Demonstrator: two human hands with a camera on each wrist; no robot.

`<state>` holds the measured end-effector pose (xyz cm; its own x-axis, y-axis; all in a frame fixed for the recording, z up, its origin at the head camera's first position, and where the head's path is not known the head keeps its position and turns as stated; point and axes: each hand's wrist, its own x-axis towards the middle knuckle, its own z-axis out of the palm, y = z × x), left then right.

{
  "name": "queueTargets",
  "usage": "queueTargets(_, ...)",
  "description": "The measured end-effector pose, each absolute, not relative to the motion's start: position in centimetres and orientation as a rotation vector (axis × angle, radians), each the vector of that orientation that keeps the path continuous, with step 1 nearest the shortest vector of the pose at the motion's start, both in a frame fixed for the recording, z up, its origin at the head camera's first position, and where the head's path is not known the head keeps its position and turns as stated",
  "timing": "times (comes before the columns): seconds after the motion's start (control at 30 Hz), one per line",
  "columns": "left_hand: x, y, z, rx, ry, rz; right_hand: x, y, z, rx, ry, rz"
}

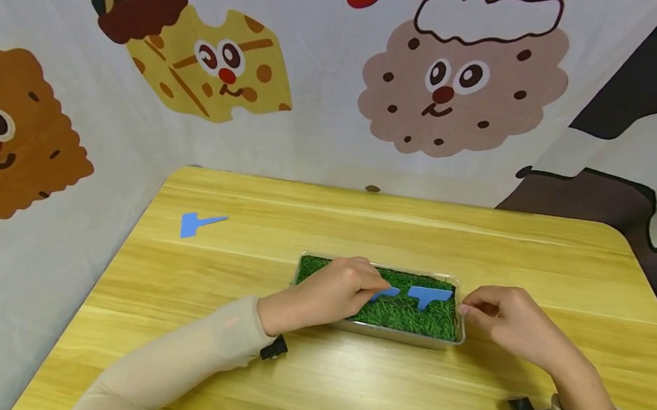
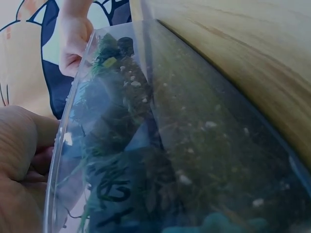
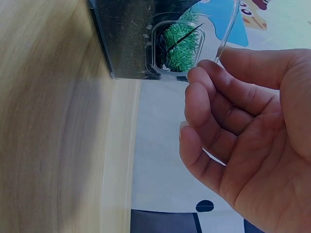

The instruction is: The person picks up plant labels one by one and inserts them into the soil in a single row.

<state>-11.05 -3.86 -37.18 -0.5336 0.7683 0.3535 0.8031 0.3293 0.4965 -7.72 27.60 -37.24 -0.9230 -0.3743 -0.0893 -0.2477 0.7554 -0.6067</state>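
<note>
A clear plastic box (image 1: pixel 410 340) filled with green artificial-looking grass (image 1: pixel 395 316) sits on the table. My left hand (image 1: pixel 335 293) reaches over its left part and pinches a blue T-shaped plant label (image 1: pixel 389 292), partly covered by the fingers. Beside it a second blue plant label (image 1: pixel 429 294) stands in the grass. At the box's right end my right hand (image 1: pixel 523 326) grips the rim between thumb and forefinger, its other fingers curled, as the right wrist view shows. Through the box wall in the left wrist view, soil (image 2: pixel 204 121) with white specks is visible.
Another blue plant label (image 1: pixel 189 225) lies flat at the table's back left. The wooden table (image 1: pixel 245 217) meets a white cloth (image 1: pixel 310 145) printed with cartoon biscuits behind it. Dark wrist cameras (image 1: pixel 273 348) hang under both forearms.
</note>
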Motion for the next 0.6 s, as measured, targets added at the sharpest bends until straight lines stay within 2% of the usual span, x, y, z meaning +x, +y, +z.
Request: queueTargets(0.6, -11.54, -4.67, -37.15, -1.454, -2.482, -1.076, -7.68, 27.44, -37.08, -0.508, 2.755, -0.912)
